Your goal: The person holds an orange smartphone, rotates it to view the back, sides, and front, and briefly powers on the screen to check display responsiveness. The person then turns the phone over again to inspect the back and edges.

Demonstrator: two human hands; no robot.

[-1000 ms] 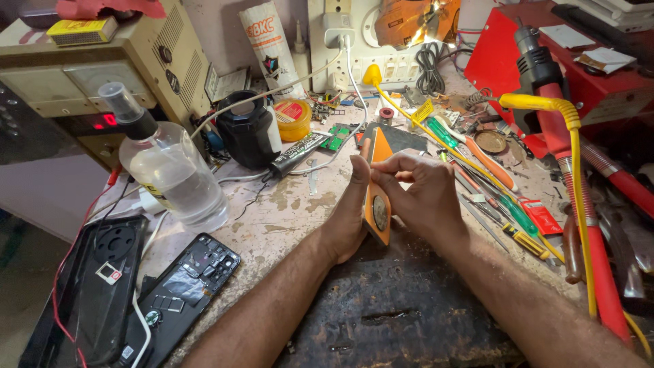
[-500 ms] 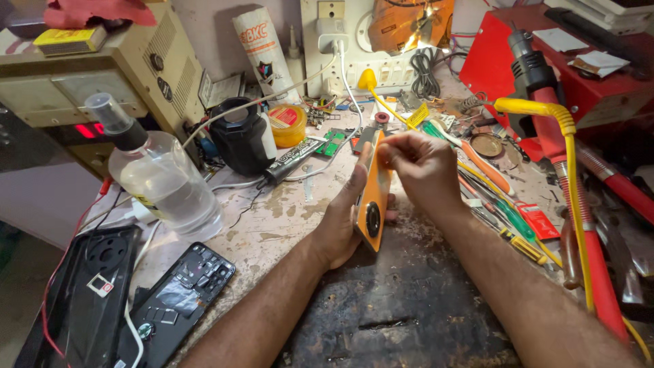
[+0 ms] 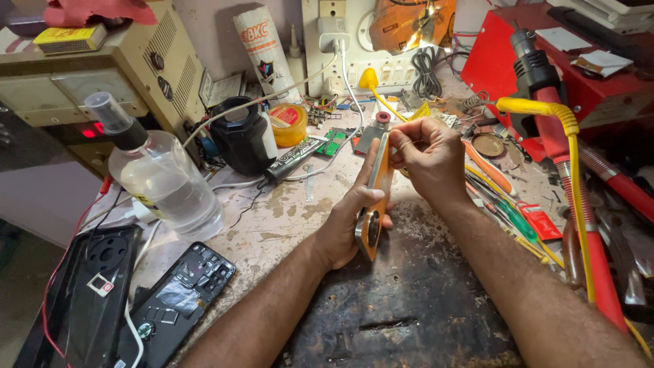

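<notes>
Phone work is partly done, as far as you can see; your left hand [image 3: 344, 228] is wrapped around the lower part of an orange phone [image 3: 374, 197] and holds it on its edge, up off the bench [image 3: 286, 211]; your right hand [image 3: 429, 160] pinches at the top end of the phone with thumb and fingertips; both hands are closed on it, not loose.

I judge you are at a small step on the phone's top edge or side; what your fingertips grip there is too small to tell; it may be a tiny part or just the rim.

Signs of work already done lie at the left; 1 opened phone body [image 3: 178, 300] rests face up with its insides showing, and a dark back cover [image 3: 95, 286] lies just beside it, with a white cable [image 3: 133, 320] running between them; these 2 are well apart from your hands.

What is left, I think, is to finish the orange phone, since it looks closed and whole for now; no gap or lifted cover shows on it.

Near your hands you have a clear spray bottle [image 3: 160, 177], a black pot [image 3: 238, 136], a yellow tin [image 3: 287, 124], a green circuit board [image 3: 334, 142], and a row of screwdrivers [image 3: 501, 197] to the right; a red and yellow tool [image 3: 565, 157] stands further right.
</notes>
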